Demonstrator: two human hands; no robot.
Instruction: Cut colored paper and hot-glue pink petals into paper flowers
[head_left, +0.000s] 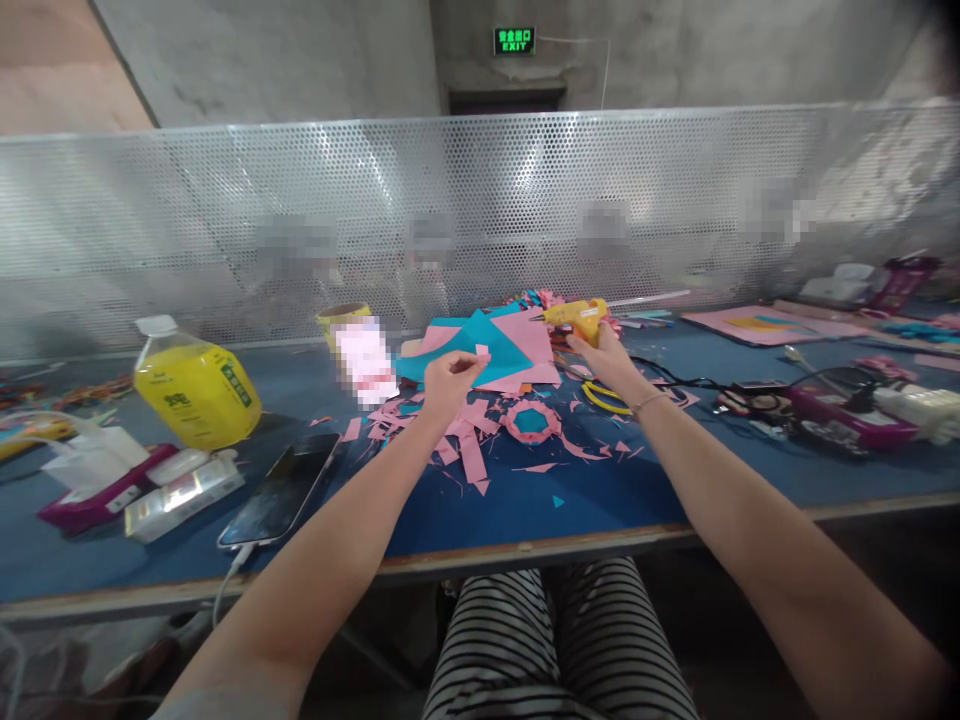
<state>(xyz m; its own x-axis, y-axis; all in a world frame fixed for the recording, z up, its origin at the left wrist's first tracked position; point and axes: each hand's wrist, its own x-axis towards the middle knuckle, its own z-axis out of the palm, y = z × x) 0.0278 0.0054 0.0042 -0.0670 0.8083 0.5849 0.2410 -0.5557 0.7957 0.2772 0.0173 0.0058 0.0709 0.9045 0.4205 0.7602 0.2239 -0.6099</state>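
Note:
My left hand (451, 376) is closed in a pinch on a small pink paper piece (483, 351). It is held over a stack of blue paper (487, 335) and pink paper (538, 335). My right hand (606, 358) is wrapped round a yellow glue gun (579, 314), whose nozzle points left toward the sheets. Nearer me, between both arms, lies a round pink paper piece with a blue centre (534, 421). Loose pink paper scraps (471, 452) surround it. Yellow-handled scissors (606, 398) rest partly below my right hand.
To the left stand a bottle of yellow liquid (199, 390), a charging phone (281, 492) and a purple power strip (112, 490). Another purple power strip (851, 415) with cables lies right. A perforated metal screen (480, 215) borders the table's (600, 515) far side.

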